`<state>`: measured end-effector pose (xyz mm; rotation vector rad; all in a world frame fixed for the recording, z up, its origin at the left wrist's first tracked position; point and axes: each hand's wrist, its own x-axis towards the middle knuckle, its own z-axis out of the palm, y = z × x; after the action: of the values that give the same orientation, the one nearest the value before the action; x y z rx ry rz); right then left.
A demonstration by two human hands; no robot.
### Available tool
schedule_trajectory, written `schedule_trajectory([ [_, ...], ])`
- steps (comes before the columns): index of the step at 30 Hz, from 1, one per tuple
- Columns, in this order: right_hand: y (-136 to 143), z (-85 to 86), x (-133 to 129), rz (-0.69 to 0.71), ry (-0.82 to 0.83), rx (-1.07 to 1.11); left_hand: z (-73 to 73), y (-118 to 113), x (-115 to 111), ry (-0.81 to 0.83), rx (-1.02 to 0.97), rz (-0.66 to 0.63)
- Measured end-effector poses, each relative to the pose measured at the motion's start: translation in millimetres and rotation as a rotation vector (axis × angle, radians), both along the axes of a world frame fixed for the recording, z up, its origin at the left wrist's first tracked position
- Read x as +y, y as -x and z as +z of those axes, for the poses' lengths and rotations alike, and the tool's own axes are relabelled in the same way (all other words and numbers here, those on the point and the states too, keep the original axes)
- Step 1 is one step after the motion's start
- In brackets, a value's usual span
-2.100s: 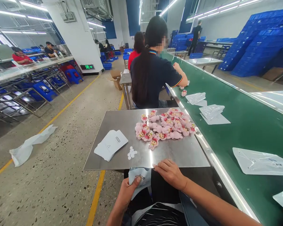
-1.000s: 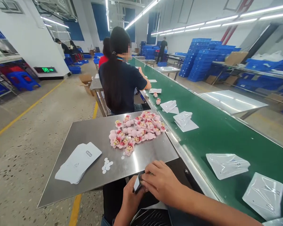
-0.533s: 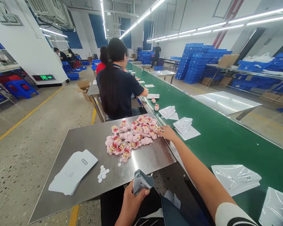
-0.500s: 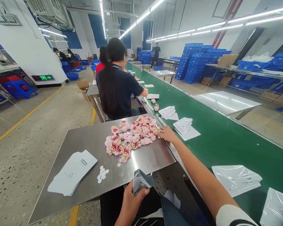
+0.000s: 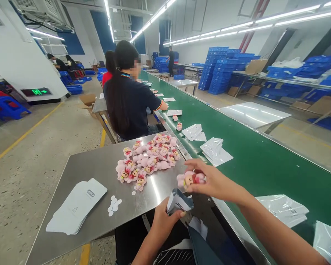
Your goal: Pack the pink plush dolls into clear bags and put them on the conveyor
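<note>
My left hand [image 5: 167, 221] grips a small silver pouch [image 5: 180, 203] whose mouth gapes upward, near the front edge of the metal table [image 5: 99, 165]. Just above and to the right of that mouth, my right hand [image 5: 209, 180] pinches a pink plush doll [image 5: 190, 179] with a red-topped head. Doll and pouch look close, but apart. Behind them a pile of similar pink dolls [image 5: 147, 158] covers the table's far right part. On the left lies a stack of flat white pouches [image 5: 77, 206], with several round white stickers [image 5: 114, 205] beside it.
A green conveyor belt [image 5: 245, 162] runs along my right, carrying silver pouches [image 5: 216, 151] and two loose dolls. Its metal rail borders the table. A co-worker in a dark shirt [image 5: 132, 99] sits ahead. Stacked blue crates [image 5: 219, 70] stand beyond the belt.
My right hand has come back from the pile's right edge with a doll and now holds it near the pouch. My left hand has moved slightly right and up with the pouch.
</note>
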<state>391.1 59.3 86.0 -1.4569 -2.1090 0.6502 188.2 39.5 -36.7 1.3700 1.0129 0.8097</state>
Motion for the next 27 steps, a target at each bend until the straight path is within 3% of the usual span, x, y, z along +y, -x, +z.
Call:
schedule_trajectory([
  [3,9,11.8,-21,0.049,0.076,-0.162,-3.4,-7,-2,-0.072,0.018,-0.037],
  [7,7,7.1,-34,0.234,-0.039,-0.263,-7.4,-17,-8,-0.086,-0.009,-0.129],
  [9,4,1.6,-44,0.248,-0.06,-0.246,-9.1,-24,-13,-0.069,-0.083,-0.174],
  [16,2,-24.0,-95,-0.031,-0.229,-0.315,-6.2,-55,-30,0.03,-0.277,-0.206],
  [23,-35,-35.8,-122,-0.382,-0.24,-0.3,21.3,-104,-18,-0.057,-0.248,-0.33],
  [25,-49,-39.7,-129,-0.449,-0.39,-0.297,32.6,-117,-15,-0.042,-0.295,-0.418],
  [27,-63,-40.3,-139,-0.506,-0.555,-0.301,42.9,-126,-12,-0.037,-0.38,-0.619],
])
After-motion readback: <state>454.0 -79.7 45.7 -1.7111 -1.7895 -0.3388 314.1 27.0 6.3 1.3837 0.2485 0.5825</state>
